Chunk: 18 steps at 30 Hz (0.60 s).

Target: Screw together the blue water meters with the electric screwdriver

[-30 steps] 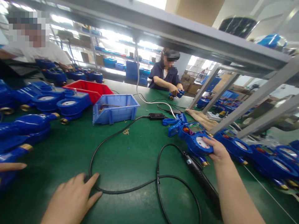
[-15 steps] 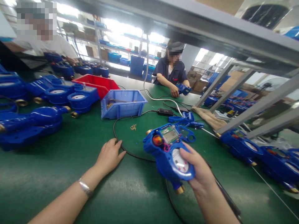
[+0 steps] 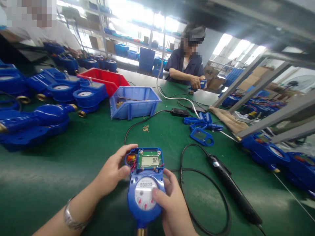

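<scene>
A blue water meter [image 3: 145, 193] with a round white dial and a lit-up look at its small LCD board is in front of me, its electronics compartment uncovered. My right hand [image 3: 172, 200] grips its right side, thumb over the dial's edge. My left hand [image 3: 113, 168] is closed around the upper left corner, beside the battery and red wires. The LCD [image 3: 150, 160] reads about 0.2. Beyond the meter lies a small pile of brass screws [image 3: 145, 128]. Blue cover frames [image 3: 202, 136] lie farther right. A black electric screwdriver [image 3: 233, 188] with its cord rests to the right.
A light-blue bin [image 3: 135, 104] with screws stands behind the pile, near a red bin [image 3: 103, 78]. Several blue meters [image 3: 46, 123] crowd the left; more lie at right [image 3: 268, 150] by the metal rack legs. A co-worker [image 3: 187, 62] handles a meter across the bench.
The water meter has moved left and turned upright toward me in my right hand. My left hand has left the table and taken hold of the meter's upper left corner. The screwdriver now shows fully.
</scene>
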Motion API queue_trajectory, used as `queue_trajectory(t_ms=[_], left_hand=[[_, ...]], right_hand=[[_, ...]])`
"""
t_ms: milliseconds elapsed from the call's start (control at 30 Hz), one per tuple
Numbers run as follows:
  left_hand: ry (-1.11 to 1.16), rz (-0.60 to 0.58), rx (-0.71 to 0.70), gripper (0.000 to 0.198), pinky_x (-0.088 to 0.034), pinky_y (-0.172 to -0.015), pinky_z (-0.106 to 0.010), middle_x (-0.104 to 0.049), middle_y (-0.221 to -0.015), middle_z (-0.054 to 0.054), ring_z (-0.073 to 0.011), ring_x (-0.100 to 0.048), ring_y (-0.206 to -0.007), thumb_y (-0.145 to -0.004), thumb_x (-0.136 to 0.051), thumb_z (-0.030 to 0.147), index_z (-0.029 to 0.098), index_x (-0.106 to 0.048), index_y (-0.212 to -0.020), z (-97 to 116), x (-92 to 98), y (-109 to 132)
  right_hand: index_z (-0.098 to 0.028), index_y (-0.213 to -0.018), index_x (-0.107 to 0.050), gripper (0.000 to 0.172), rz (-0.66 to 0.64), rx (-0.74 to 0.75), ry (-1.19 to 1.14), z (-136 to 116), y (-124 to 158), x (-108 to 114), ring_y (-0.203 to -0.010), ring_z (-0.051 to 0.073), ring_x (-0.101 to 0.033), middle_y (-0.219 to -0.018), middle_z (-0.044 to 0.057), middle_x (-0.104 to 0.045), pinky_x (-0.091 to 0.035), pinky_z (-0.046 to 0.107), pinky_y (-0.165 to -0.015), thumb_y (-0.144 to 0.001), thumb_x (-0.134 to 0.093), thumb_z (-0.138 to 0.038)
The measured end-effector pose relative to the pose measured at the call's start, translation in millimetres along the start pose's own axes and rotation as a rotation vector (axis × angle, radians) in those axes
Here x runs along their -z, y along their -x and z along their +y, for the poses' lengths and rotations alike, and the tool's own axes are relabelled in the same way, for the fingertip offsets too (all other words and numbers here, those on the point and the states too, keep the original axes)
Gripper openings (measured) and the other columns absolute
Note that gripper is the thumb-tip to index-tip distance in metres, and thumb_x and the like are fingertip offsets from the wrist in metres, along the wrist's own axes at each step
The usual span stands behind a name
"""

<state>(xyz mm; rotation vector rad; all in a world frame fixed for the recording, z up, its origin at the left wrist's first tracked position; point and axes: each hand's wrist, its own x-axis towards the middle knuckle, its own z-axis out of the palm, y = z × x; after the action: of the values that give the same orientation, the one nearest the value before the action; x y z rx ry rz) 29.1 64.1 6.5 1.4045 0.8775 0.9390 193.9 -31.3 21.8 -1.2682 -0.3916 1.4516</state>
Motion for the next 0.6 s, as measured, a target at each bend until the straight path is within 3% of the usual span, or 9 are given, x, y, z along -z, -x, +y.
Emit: queue_trajectory(t_ms=[67,167,267,400,500,600], left_hand=[[-0.042,-0.054,0.038,0.08,-0.045,-0.094,-0.04,-0.053,-0.129,-0.012,-0.032,-0.054,-0.112,-0.062,-0.068,0.059,0.021,-0.042,-0.127,3,-4.0,3],[-0.091,-0.052,0.078,0.077,-0.043,-0.097,-0.043,-0.051,-0.129,-0.012,-0.0316,-0.053,-0.113,-0.064,-0.071,0.048,0.022,-0.038,-0.128,5,-7.8,4],[-0.11,-0.053,0.09,0.073,-0.043,-0.095,-0.044,-0.053,-0.124,-0.012,-0.0305,-0.056,-0.109,-0.065,-0.07,0.044,0.022,-0.037,-0.126,5,-9.1,3],[-0.184,-0.032,0.057,0.069,-0.043,-0.094,-0.042,-0.054,-0.119,-0.01,-0.0279,-0.057,-0.105,-0.066,-0.068,0.043,0.022,-0.038,-0.124,5,-9.0,3],[-0.259,-0.004,0.015,0.066,-0.044,-0.093,-0.041,-0.054,-0.117,-0.009,-0.0271,-0.056,-0.104,-0.064,-0.068,0.044,0.022,-0.041,-0.12,7,-9.2,5],[-0.281,0.013,0.007,0.066,-0.045,-0.091,-0.041,-0.055,-0.114,-0.008,-0.027,-0.057,-0.101,-0.062,-0.068,0.045,0.022,-0.043,-0.118,7,-9.5,5]], right_hand=[[-0.02,-0.119,-0.039,0.076,-0.085,0.017,0.11,-4,4,5,-0.098,0.028,-0.061,-0.104,0.009,-0.064,-0.047,0.04,-0.086,-0.056,-0.078,-0.036],[-0.019,-0.111,-0.05,0.054,-0.133,0.095,0.498,-34,-9,23,-0.109,0.027,-0.055,-0.115,0.012,-0.059,-0.043,0.041,-0.094,-0.07,-0.066,-0.049],[-0.02,-0.113,-0.052,0.046,0.122,0.397,1.066,-86,-54,47,-0.111,0.025,-0.054,-0.119,0.011,-0.058,-0.044,0.038,-0.093,-0.076,-0.057,-0.048],[-0.01,-0.118,-0.05,0.053,0.386,0.467,1.31,-144,-131,77,-0.128,0.033,-0.034,-0.132,0.021,-0.044,-0.022,0.047,-0.108,-0.068,-0.067,-0.02],[-0.007,-0.118,-0.051,0.063,0.501,0.417,1.44,-157,-169,94,-0.129,0.046,-0.022,-0.136,0.028,-0.035,-0.013,0.064,-0.102,-0.061,-0.074,-0.018],[-0.011,-0.126,-0.045,0.074,0.607,0.384,1.509,-153,-186,104,-0.129,0.049,-0.018,-0.142,0.026,-0.025,-0.012,0.069,-0.098,-0.062,-0.077,-0.024]])
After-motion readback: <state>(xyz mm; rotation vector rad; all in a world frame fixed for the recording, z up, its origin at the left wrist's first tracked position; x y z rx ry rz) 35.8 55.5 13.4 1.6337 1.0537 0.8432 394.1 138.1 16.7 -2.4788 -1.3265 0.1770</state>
